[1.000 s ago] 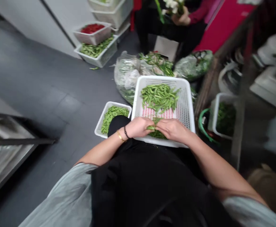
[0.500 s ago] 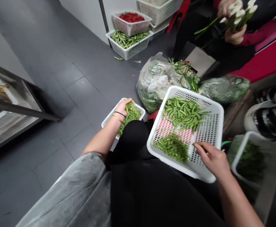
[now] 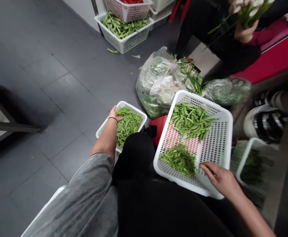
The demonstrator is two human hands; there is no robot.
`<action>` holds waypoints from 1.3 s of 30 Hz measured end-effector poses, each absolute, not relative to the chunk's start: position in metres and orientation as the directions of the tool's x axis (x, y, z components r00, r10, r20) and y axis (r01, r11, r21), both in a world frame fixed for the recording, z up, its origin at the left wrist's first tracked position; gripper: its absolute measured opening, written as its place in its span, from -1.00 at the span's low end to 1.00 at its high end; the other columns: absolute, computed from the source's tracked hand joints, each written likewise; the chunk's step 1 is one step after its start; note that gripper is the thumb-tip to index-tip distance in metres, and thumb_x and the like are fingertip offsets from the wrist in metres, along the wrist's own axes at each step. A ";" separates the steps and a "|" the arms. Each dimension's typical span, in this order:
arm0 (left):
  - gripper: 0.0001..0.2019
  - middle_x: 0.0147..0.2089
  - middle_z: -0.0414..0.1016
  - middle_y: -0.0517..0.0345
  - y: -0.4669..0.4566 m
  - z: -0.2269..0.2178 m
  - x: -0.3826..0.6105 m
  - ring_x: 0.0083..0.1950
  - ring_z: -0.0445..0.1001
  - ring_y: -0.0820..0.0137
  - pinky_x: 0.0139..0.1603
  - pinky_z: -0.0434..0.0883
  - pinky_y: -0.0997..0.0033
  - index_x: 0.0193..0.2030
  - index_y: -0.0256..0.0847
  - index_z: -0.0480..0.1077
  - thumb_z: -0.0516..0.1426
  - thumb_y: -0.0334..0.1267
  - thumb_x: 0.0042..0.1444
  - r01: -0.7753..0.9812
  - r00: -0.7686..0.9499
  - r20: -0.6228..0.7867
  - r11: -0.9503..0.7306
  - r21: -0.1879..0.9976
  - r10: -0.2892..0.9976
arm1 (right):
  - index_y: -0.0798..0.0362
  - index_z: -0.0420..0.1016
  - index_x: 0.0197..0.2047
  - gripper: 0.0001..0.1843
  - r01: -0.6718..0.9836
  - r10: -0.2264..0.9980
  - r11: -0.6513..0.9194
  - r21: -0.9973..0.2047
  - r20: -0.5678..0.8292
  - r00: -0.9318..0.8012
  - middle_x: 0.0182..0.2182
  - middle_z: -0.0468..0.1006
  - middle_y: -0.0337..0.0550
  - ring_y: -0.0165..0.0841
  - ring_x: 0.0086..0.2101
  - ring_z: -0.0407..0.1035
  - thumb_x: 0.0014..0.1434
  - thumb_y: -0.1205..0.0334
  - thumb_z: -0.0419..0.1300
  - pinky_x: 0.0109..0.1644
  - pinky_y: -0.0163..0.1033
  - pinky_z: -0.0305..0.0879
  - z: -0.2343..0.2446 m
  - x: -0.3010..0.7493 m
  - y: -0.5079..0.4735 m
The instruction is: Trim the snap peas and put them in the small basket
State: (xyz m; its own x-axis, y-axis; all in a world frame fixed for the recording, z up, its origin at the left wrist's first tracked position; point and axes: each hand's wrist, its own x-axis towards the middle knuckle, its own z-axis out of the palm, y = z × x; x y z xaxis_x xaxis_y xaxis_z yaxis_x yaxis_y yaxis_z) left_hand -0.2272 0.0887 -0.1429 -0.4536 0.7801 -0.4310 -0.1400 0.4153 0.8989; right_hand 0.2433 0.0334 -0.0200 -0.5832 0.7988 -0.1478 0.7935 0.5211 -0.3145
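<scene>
My left hand point(image 3: 114, 115) is at the left rim of a small white basket point(image 3: 100, 132) full of green pea pods point(image 3: 130, 124). Its thumb lies over the pods and its fingers close around the rim. A larger white basket point(image 3: 229, 138) rests on my lap, with a pile of pea pods point(image 3: 192, 120) at its far side and a heap of thin green trimmings point(image 3: 179, 159) nearer me. Over the right part of this basket, my right hand point(image 3: 216, 177) has thumb and forefinger pinched together beside the trimmings. Anything between those fingertips is too small to make out.
Clear plastic bags of greens point(image 3: 156, 82) lie on the floor ahead. Beyond them stand stacked white baskets point(image 3: 124, 44). A person's hand point(image 3: 245, 33) holds white-tipped stalks at upper right. A metal rack point(image 3: 13, 126) stands left; a white tub point(image 3: 245, 161) sits at right.
My left hand has gone from holding pea pods over the small basket to its left rim; those pods have left the hand. My right hand has stayed pinched by the trimmings. The view has shifted.
</scene>
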 end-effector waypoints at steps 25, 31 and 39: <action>-0.78 -0.45 0.52 0.09 0.044 -0.007 -0.029 -0.56 0.40 0.51 -0.58 0.35 0.55 -0.31 -0.32 0.46 0.27 -0.21 -0.06 -0.246 0.125 -0.325 0.347 0.905 0.937 | 0.30 0.43 -0.09 -0.70 0.938 0.887 0.204 -0.280 -0.353 -0.298 -0.08 0.48 0.30 -0.16 -0.11 0.40 0.20 0.26 0.07 -0.11 -0.20 0.24 -0.089 0.172 0.149; -0.73 -0.46 0.51 0.07 0.045 -0.042 0.008 -0.57 0.42 0.51 -0.67 0.33 0.61 -0.31 -0.36 0.45 0.31 -0.24 -0.13 -0.221 0.251 -0.584 0.633 0.741 0.772 | 0.16 0.46 -0.32 -0.76 0.887 0.870 0.117 -0.448 -0.384 -0.309 -0.37 0.58 -0.07 -0.40 -0.34 0.45 0.20 0.17 0.08 -0.29 -0.37 0.28 -0.071 0.195 0.126; -0.71 -0.60 0.45 0.17 0.041 -0.042 0.020 -0.63 0.37 0.56 -0.63 0.33 0.64 -0.39 -0.33 0.45 0.33 -0.15 -0.17 -0.231 0.235 -0.443 0.493 0.839 0.865 | 0.10 0.35 -0.44 -0.75 0.368 0.804 -0.154 -0.917 -0.333 -0.493 -0.65 0.38 -0.35 -0.51 -0.64 0.29 0.15 0.10 0.11 -0.54 -0.41 0.19 -0.046 0.208 0.038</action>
